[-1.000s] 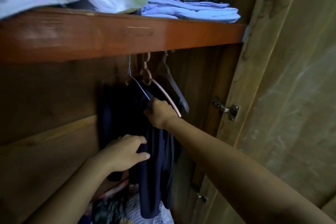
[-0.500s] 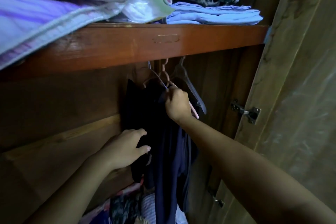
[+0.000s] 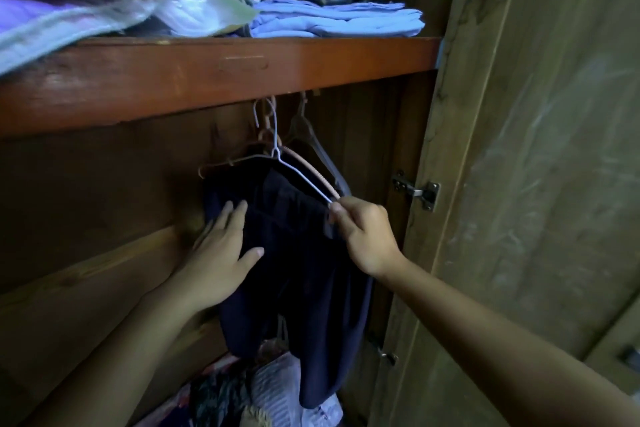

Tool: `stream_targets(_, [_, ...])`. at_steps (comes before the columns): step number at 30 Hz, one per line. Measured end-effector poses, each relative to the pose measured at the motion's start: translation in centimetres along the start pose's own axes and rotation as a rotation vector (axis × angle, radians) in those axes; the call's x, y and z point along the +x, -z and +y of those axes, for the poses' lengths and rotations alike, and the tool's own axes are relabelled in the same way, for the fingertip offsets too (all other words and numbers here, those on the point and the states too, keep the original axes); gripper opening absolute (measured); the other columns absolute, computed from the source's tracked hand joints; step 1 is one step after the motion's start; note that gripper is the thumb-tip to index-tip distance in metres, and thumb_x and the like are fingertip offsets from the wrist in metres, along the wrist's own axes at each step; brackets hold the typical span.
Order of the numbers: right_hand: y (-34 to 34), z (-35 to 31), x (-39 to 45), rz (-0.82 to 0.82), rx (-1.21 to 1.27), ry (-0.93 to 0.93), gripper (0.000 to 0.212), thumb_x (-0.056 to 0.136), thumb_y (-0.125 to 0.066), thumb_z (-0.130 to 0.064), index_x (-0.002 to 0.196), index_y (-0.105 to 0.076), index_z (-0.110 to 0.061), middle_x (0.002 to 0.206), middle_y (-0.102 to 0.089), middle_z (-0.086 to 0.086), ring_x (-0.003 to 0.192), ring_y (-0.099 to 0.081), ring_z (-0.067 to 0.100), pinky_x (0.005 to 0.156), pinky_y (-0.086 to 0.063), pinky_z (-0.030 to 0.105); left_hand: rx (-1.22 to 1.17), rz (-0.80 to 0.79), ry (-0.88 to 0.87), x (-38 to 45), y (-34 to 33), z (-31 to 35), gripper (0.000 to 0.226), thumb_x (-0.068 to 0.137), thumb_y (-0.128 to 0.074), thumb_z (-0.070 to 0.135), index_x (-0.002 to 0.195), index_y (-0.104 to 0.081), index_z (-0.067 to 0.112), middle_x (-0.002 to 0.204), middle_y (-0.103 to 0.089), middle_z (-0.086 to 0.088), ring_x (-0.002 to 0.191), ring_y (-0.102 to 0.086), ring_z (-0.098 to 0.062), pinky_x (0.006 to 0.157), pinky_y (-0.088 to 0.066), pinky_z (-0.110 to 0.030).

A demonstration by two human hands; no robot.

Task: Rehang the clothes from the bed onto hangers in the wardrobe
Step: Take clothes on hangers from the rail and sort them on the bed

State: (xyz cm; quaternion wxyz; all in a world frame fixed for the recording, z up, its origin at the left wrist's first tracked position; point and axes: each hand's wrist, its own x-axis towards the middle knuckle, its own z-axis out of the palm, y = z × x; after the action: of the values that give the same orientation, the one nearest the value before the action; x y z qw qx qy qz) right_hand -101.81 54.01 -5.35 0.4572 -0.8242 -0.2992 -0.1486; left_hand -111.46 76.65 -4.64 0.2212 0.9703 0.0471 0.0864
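Head view: wardrobe (image 3: 485, 114) fills frame, shelf (image 3: 242, 80) across upper half. Dark garment (image 3: 304, 253) hangs centre frame on white wire hanger (image 3: 298, 177), long axis vertical, hook up under shelf. Left hand (image 3: 221, 253) lies flat, fingers straight, on cloth. Right hand (image 3: 367, 236), nearer, pinches hanger's lower-right tip. Vs 0.5 s ago: right dropped from neck to tip, left slid up.
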Motion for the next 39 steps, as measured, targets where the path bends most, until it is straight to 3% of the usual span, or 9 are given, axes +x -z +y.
stream_targets(6, [6.1, 1.4, -6.9, 0.078, -0.062, -0.041, 0.034, 0.101, -0.052, -0.033, 0.069, -0.059, -0.022, 0.058, -0.059, -0.002, 0.057, -0.056, 0.009, 0.059, -0.041, 0.024, -0.015, 0.164, -0.123, 0.0, -2.7, 3.1, 0.095, 0.096, -0.057, 0.039, 0.155, 0.015, 0.021, 0.162, 0.022, -0.004, 0.151, 0.013, -0.021, 0.122, -0.005, -0.042])
stream_targets(9, [9.5, 1.4, -10.9, 0.113, -0.073, -0.082, 0.038, 0.101, -0.053, -0.03, 0.064, -0.057, -0.021, 0.055, -0.056, -0.011, 0.055, -0.052, 0.003, 0.058, -0.036, 0.016, 0.013, 0.22, -0.112, 0.1, -4.7, 4.9, 0.083, 0.098, -0.053, 0.037, 0.157, 0.0, 0.015, 0.165, 0.002, -0.014, 0.148, -0.018, -0.033, 0.117, -0.013, -0.046])
stream_targets(12, [12.9, 1.0, -14.9, 0.164, -0.081, -0.145, 0.04, 0.098, -0.053, -0.032, 0.063, -0.054, -0.014, 0.053, -0.043, -0.013, 0.052, -0.04, 0.002, 0.055, -0.029, 0.015, 0.041, 0.343, -0.174, -0.2, -7.0, 6.7, 0.056, 0.101, -0.045, 0.034, 0.149, -0.033, 0.007, 0.154, -0.034, -0.021, 0.132, -0.044, -0.04, 0.106, -0.025, -0.054])
stream_targets(17, [18.7, -0.5, -21.6, 0.239, -0.06, -0.289, 0.039, 0.095, -0.052, -0.033, 0.059, -0.051, -0.017, 0.052, -0.039, -0.011, 0.052, -0.036, 0.003, 0.051, -0.028, 0.018, -0.011, 0.399, -0.431, -0.1, -10.6, 11.8, 0.032, 0.096, -0.057, 0.019, 0.125, -0.055, 0.007, 0.127, -0.06, -0.016, 0.121, -0.051, -0.039, 0.096, -0.035, -0.056])
stream_targets(20, [21.3, -1.3, -25.5, 0.271, -0.062, -0.357, 0.041, 0.095, -0.051, -0.032, 0.06, -0.05, -0.01, 0.053, -0.038, -0.013, 0.051, -0.033, 0.003, 0.051, -0.027, 0.014, -0.103, 0.361, -0.567, 0.1, -12.7, 15.9, 0.013, 0.096, -0.056, 0.009, 0.107, -0.061, 0.005, 0.103, -0.064, -0.015, 0.097, -0.06, -0.041, 0.084, -0.043, -0.052])
stream_targets(23, [23.7, -1.9, -29.6, 0.308, -0.056, -0.462, 0.038, 0.094, -0.051, -0.032, 0.067, -0.057, -0.007, 0.053, -0.038, -0.008, 0.052, -0.032, 0.005, 0.051, -0.026, 0.015, -0.223, 0.316, -0.753, 0.0, -15.5, 19.6, 0.021, 0.095, -0.045, 0.013, 0.096, -0.064, 0.004, 0.09, -0.064, -0.011, 0.083, -0.062, -0.035, 0.071, -0.05, -0.046])
stream_targets(29, [27.3, -4.4, -37.8, 0.288, -0.281, -0.778, 0.026, 0.103, -0.05, -0.017, 0.082, -0.065, -0.017, 0.066, -0.067, -0.001, 0.052, -0.052, 0.006, 0.056, -0.042, 0.019, -0.436, 0.064, -1.038, -1.8, -21.8, 26.5, 0.03, 0.094, -0.04, 0.02, 0.095, -0.067, 0.007, 0.087, -0.063, -0.003, 0.08, -0.063, -0.026, 0.068, -0.051, -0.042])
stream_targets(34, [26.8, -8.5, -43.1, 0.441, -0.434, -1.035, 0.025, 0.101, -0.054, -0.013, 0.078, -0.064, -0.017, 0.072, -0.07, -0.002, 0.06, -0.066, 0.012, 0.061, -0.054, 0.029, -0.535, -0.14, -1.27, -3.9, -24.6, 31.7, 0.031, 0.094, -0.041, 0.024, 0.097, -0.069, 0.01, 0.084, -0.064, -0.001, 0.077, -0.063, -0.025, 0.066, -0.052, -0.042])
stream_targets(39, [23.9, -13.4, -46.1, 0.588, -0.577, -1.223, 0.028, 0.099, -0.056, -0.013, 0.073, -0.062, -0.022, 0.07, -0.07, -0.007, 0.069, -0.069, 0.012, 0.071, -0.055, 0.037, -0.629, -0.287, -1.497, -6.4, -25.5, 35.6, 0.036, 0.094, -0.042, 0.024, 0.098, -0.072, 0.005, 0.082, -0.067, -0.001, 0.076, -0.061, -0.017, 0.069, -0.047, -0.029])
